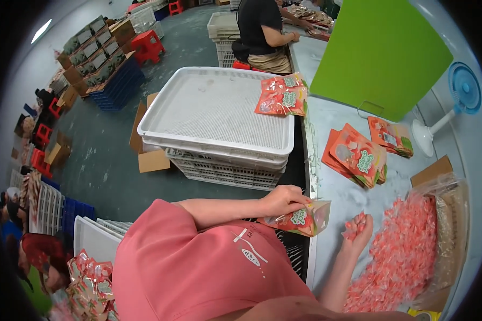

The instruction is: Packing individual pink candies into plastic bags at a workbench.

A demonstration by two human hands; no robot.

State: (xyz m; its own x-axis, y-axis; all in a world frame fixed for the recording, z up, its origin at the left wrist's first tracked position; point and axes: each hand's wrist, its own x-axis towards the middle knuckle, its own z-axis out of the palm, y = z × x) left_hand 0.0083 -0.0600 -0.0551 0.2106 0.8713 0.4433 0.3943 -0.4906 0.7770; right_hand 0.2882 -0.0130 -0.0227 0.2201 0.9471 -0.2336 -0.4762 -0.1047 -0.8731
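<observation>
My left hand [285, 202] grips the top edge of a red-and-green printed pouch [299, 220], which has a clear part at its right end. The pouch is tilted at the table's near edge, in front of my pink shirt. A short way to its right, my right hand [362, 231] is closed round several small pink wrapped candies [351, 230]. Beside that hand a large heap of the same pink candies [393, 251] fills a plastic-lined cardboard box [455, 235]. Farther back on the white table lies a fanned stack of flat pouches [356, 154].
Another pouch pile [390, 136] lies near a blue-and-white fan [464, 88] and an upright green board [377, 59]. To the left, a white mesh tray [209, 112] on stacked crates carries filled pouches [284, 95]. A person in black [260, 32] sits at the table's far end.
</observation>
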